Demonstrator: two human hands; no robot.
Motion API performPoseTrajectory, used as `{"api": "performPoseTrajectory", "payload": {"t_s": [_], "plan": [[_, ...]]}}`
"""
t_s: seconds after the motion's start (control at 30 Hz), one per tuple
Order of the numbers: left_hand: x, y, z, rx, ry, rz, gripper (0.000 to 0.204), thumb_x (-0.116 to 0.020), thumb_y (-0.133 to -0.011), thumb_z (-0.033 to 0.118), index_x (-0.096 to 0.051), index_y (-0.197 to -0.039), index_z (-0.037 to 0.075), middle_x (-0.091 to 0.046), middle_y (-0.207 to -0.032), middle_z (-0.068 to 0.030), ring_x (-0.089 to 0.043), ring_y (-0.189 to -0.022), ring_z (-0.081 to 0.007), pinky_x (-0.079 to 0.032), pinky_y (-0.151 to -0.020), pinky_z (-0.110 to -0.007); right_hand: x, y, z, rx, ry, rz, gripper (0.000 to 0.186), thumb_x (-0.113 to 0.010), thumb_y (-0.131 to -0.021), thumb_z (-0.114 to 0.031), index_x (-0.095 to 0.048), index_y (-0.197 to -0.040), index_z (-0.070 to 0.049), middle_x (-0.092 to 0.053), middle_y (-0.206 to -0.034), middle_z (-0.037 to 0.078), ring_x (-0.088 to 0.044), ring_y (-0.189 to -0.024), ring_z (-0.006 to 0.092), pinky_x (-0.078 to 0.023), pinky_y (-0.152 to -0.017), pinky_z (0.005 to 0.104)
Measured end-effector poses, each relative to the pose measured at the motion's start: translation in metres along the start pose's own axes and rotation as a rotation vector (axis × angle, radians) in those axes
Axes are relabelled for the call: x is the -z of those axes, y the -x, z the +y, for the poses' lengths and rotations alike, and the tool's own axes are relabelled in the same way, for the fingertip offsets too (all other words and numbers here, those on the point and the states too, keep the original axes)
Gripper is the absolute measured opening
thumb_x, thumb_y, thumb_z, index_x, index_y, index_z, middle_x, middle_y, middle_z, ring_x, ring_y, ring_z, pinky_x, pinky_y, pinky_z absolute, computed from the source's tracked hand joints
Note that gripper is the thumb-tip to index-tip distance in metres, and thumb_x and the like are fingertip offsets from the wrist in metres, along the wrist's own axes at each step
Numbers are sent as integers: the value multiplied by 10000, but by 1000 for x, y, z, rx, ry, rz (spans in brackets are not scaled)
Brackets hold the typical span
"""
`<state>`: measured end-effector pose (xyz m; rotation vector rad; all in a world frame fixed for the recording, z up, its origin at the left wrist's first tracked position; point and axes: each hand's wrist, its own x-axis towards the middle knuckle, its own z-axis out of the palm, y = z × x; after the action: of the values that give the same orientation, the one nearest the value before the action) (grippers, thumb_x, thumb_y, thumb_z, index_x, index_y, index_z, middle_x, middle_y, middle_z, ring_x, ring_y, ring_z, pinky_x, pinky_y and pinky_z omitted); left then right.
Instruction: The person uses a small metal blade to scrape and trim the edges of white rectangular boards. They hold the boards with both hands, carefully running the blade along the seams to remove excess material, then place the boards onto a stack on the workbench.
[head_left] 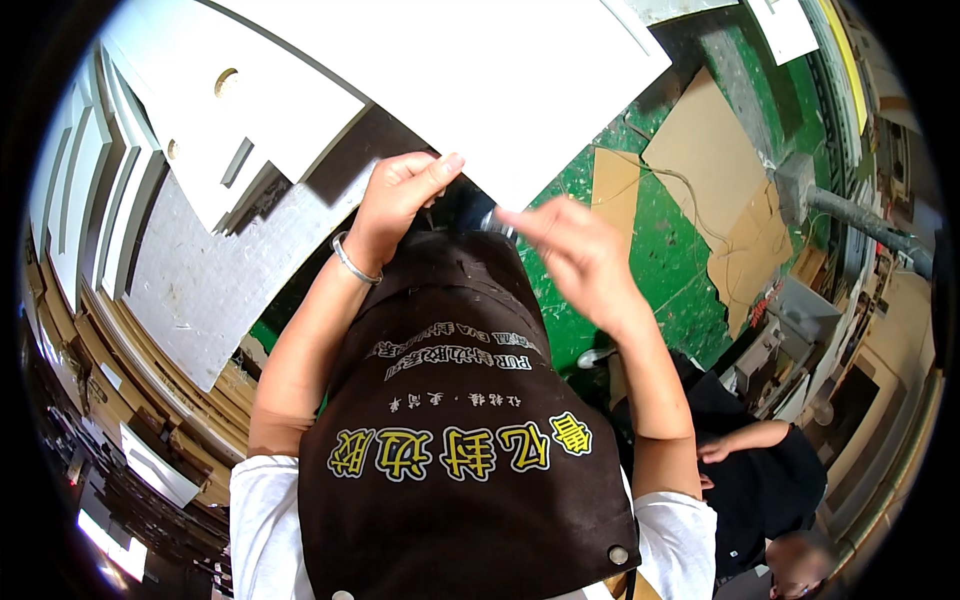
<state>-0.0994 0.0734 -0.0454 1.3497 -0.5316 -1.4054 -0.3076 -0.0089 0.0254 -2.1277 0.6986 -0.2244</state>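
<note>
A large white panel (500,80) reaches toward me, with one corner just ahead of my apron. My left hand (395,200), a silver bangle on its wrist, is closed at the panel's near left edge. Its thumb lies on the edge, and the other fingers are curled and partly hidden. By the near corner, my right hand (585,260) is closed and somewhat blurred by motion. Next to its fingertips shows a small shiny piece (497,222), too blurred to name.
Another white board (230,90) with round holes lies at the left on a grey surface (200,290). Stacked panels (80,190) stand farther left. Cardboard (700,150) and a cord lie on the green floor (660,290). A person in black (770,480) is close at the lower right.
</note>
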Motion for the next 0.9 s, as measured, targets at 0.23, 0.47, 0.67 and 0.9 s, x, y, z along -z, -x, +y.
{"api": "performPoseTrajectory", "payload": {"t_s": [0.23, 0.47, 0.67, 0.9], "plan": [[-11, 3, -3, -7, -61, 10, 407, -616, -905, 286, -505, -567, 90, -439, -577, 71, -362, -555, -23, -282, -512, -209, 2, 31, 14, -217, -411, 97, 341, -642, -820, 6, -644, -1155, -61, -645, -924, 82, -597, -836, 137, -473, -752, 281], [-49, 13, -16, 0, -174, -195, 193, -654, -850, 169, -686, -726, 24, -588, -621, 21, -480, -567, -47, -370, -555, -191, -6, 29, 26, -650, -865, 518, 217, -670, -867, -115, -629, -1066, -38, -491, -742, -87, -409, -654, 11, -337, -585, 181], [-20, 21, -32, -182, -480, -222, 54, -692, -774, 60, -723, -818, 59, -637, -779, -42, -579, -725, -114, -452, -648, -250, -33, 6, 21, -612, -786, 508, 212, -664, -880, -147, -569, -716, -51, -474, -685, -87, -379, -643, 3, -308, -561, 187], [3, 12, -13, -134, -356, -60, 140, -647, -850, 140, -727, -828, 27, -588, -698, -22, -522, -675, -89, -402, -629, -222, -55, 0, 8, -633, -710, 422, 316, -685, -849, -131, -475, -622, -64, -439, -627, -89, -356, -612, 7, -306, -517, 204]]}}
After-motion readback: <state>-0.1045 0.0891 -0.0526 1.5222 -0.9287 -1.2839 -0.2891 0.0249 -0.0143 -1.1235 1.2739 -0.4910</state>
